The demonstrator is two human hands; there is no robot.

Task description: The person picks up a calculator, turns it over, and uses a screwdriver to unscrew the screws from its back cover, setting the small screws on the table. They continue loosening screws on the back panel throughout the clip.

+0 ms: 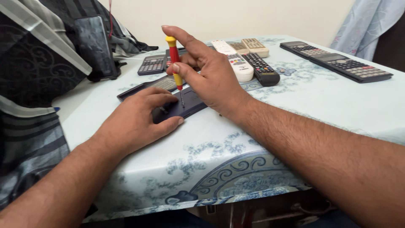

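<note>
A dark blue calculator [190,102] lies face down near the table's front edge, on a pale patterned cloth. My left hand [137,122] presses flat on its near left part and holds it still. My right hand [206,74] grips a small screwdriver [174,57] with a red and yellow handle. The screwdriver stands almost upright, its tip touching the calculator's back. My forefinger rests near the yellow cap on top.
Two remote controls, one white [236,63] and one black [261,69], lie behind my right hand. Other calculators sit at the back left [152,65] and far right [350,67]. A phone on a stand [95,46] stands at the left by striped cloth.
</note>
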